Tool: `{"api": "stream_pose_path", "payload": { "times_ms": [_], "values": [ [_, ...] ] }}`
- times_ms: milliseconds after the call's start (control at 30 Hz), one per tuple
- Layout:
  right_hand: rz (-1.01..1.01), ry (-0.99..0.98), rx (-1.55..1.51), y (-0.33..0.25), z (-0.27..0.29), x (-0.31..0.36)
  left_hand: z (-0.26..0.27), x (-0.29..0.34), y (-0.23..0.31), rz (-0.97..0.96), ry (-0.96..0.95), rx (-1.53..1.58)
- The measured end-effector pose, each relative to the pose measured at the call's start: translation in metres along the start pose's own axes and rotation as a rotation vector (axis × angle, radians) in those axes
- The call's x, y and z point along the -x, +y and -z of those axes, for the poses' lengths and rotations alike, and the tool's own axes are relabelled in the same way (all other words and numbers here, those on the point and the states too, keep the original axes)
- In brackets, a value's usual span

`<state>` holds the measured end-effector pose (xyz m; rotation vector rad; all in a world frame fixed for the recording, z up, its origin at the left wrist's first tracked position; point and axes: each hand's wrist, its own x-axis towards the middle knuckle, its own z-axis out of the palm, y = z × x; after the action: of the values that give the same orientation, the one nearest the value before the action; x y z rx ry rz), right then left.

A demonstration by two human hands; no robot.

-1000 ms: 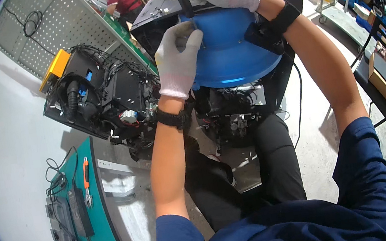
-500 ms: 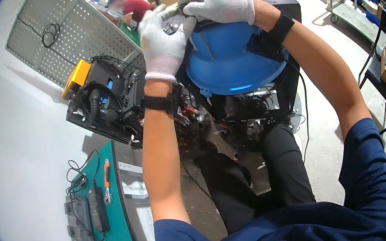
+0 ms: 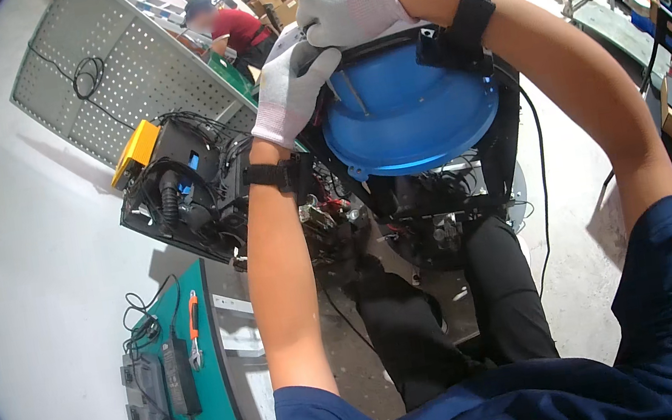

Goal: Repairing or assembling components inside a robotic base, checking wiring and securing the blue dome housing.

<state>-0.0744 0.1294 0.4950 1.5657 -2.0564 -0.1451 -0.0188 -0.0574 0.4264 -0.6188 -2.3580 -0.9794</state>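
Observation:
Both of my hands wear white knit gloves and meet at the far edge of a black machine (image 3: 386,196) with a large blue bowl-shaped part (image 3: 419,125). My left hand (image 3: 290,87) is closed at the upper left of the blue part, thumb and fingers pressed together. Just beyond it my right hand (image 3: 350,6) curls over the top, its fingertips close to the left ones. Whatever lies between the fingers is hidden by the gloves. A black band with a dark box (image 3: 451,48) sits on my right wrist, partly covering the blue part.
Left of the machine stands another black unit (image 3: 186,179) with cables and a yellow part (image 3: 136,152). A green-topped table (image 3: 229,397) bears an adjustable wrench (image 3: 195,329) and a black power adapter (image 3: 179,378). A co-worker (image 3: 238,30) bends over beyond a perforated panel (image 3: 137,75).
My right hand has moved left and up, its wrist now higher across the machine's far edge. My left hand has dropped slightly, its fingers more gathered. The view has shifted a little.

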Motion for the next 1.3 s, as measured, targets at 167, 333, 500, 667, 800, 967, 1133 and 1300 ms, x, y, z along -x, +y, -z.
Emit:
{"api": "stream_pose_path", "payload": {
  "times_ms": [167,333,500,667,800,967,1133,1300],
  "values": [
    [-0.165,-0.279,0.140,-0.016,0.037,-0.008,-0.006,-0.002,-0.004,0.014,0.046,-0.069],
    [-0.296,-0.251,0.151,-0.022,0.027,-0.016,-0.009,-0.002,-0.002,0.100,0.050,-0.011],
    [-0.148,-0.233,0.094,-0.024,0.032,-0.016,-0.005,-0.003,-0.002,0.071,0.051,-0.035],
    [-0.179,-0.359,0.111,-0.003,0.017,-0.018,-0.012,0.002,0.012,0.135,0.050,-0.029],
    [0.069,-0.281,-0.117,0.016,0.009,-0.014,-0.014,0.002,0.005,0.009,0.142,-0.012],
    [-0.066,-0.269,-0.273,0.020,0.015,-0.009,-0.011,0.003,0.002,0.029,0.097,-0.168],
    [-0.109,-0.280,-0.380,0.004,0.033,-0.007,-0.011,0.005,0.002,0.007,0.110,-0.129],
    [-0.164,-0.217,-0.329,0.001,0.018,-0.015,-0.020,0.004,-0.001,-0.089,0.189,-0.156]
  ]
}}
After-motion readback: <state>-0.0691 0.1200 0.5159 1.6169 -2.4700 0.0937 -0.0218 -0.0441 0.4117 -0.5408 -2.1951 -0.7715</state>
